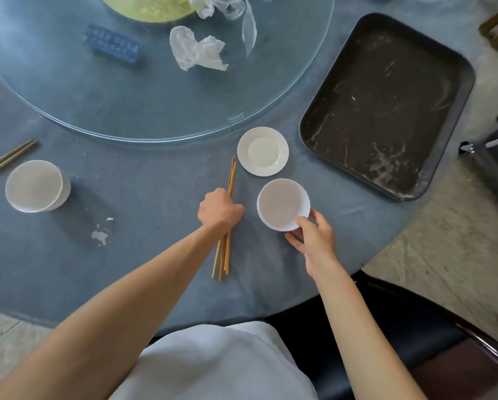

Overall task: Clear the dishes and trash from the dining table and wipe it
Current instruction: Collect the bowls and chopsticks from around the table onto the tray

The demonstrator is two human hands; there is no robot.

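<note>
Gripping a bundle of chopsticks in a closed fist, the left hand sits at the middle of the frame, the sticks poking out above and below it. Just to its right, the right hand pinches the near rim of a small white bowl, thumb on the lip and fingers curled beneath.

Judging from the layout, clearing has barely begun. The dark tray at the upper right holds no dishes, only pale smears. A small white plate lies between the bowl and the glass turntable. At the left a second white bowl stands, with another pair of chopsticks beyond it at the edge of the frame. On the turntable, crumpled wrappers, a blue box and a yellow dish remain. A pale spill marks the blue tablecloth at the lower left, so wiping is not yet done.
</note>
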